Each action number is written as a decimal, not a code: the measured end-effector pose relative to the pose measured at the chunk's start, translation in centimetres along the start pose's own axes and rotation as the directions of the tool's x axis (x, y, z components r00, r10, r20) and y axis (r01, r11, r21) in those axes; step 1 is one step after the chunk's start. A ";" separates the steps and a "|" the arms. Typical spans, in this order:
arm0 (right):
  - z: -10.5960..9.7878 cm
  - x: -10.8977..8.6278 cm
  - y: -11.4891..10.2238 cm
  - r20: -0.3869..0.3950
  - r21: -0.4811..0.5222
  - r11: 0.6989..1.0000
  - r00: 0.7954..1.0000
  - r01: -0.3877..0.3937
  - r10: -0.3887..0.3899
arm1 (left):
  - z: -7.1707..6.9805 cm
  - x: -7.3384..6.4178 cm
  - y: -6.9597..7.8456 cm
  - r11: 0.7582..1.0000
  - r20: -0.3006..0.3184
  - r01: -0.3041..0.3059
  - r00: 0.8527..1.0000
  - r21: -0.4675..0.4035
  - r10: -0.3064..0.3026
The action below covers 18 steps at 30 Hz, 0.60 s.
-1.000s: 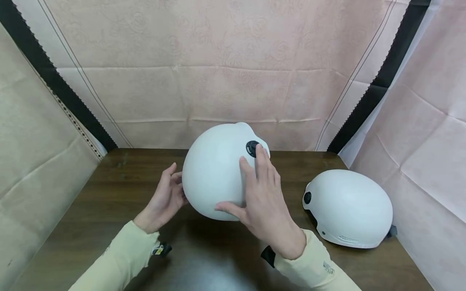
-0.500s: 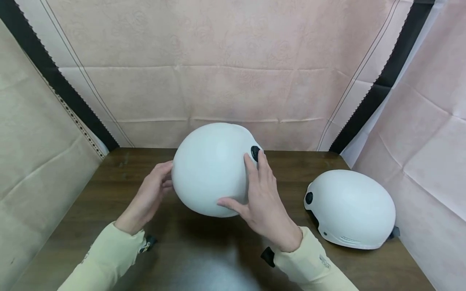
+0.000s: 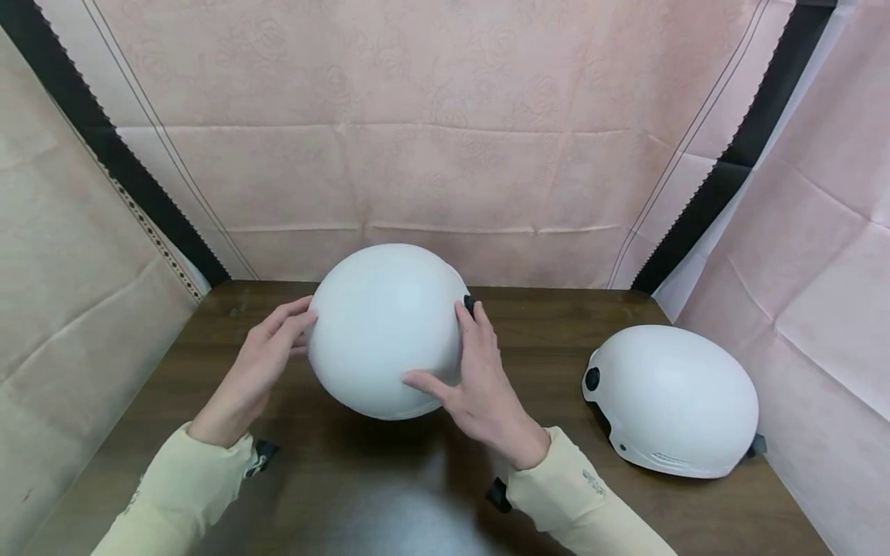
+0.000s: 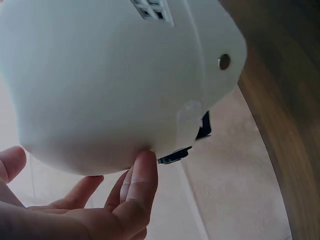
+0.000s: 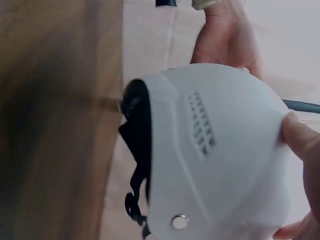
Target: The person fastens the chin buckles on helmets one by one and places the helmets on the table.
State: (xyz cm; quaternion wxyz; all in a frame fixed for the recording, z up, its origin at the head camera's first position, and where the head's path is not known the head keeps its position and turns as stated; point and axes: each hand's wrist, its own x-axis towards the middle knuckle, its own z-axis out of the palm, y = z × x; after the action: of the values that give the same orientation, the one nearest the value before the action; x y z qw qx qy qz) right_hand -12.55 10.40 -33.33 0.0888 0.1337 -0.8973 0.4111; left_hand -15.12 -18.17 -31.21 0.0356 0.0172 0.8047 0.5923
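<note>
A smooth white helmet (image 3: 385,332) is held between both hands over the wooden table, its rounded crown toward the head camera. My left hand (image 3: 260,359) holds its left side; in the left wrist view the fingertips (image 4: 145,165) press near its edge. On the other side my right hand (image 3: 483,390) grips it, thumb across the shell and fingers along the side by a black round piece (image 3: 469,303). The right wrist view shows a slotted vent (image 5: 201,125), a silver rivet (image 5: 180,221) and a black strap (image 5: 132,202) hanging at the opening. The helmet's inside is mostly hidden.
A second white helmet (image 3: 677,398) rests crown up at the right of the brown table (image 3: 334,494). Pale fabric walls (image 3: 431,154) with black edge strips enclose the table's back and sides.
The held helmet has moved left and turned, so its black round piece now shows only at the right edge. Both hands shifted left with it. The second helmet stayed put.
</note>
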 end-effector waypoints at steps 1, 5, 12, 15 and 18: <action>0.3 0.1 0.1 0.008 0.020 1.000 1.000 -0.011 0.011 | -0.1 0.0 0.0 1.000 -0.003 0.012 1.000 0.014 -0.012; 1.4 0.5 0.4 0.049 0.081 0.996 0.998 -0.039 0.035 | -0.6 -0.1 -0.3 0.997 -0.022 0.035 0.999 0.069 -0.034; 3.0 1.6 0.3 0.108 0.147 0.988 0.994 -0.043 0.027 | -1.3 -0.1 -0.8 0.989 -0.059 0.054 0.997 0.139 -0.046; 3.6 1.9 0.3 0.122 0.164 0.985 0.992 -0.046 0.026 | -1.6 -0.1 -1.1 0.988 -0.072 0.065 0.996 0.141 -0.055; 4.0 2.1 0.5 0.139 0.176 0.983 0.990 -0.051 0.026 | -1.9 -0.1 -1.3 0.987 -0.079 0.068 0.995 0.147 -0.057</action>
State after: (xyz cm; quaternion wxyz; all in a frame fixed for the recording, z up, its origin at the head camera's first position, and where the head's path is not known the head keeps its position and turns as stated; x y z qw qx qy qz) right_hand -14.85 7.29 -35.74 0.0072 0.1513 -0.8631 0.4817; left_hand -15.18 -20.34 -31.91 0.0225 -0.0276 0.8478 0.5291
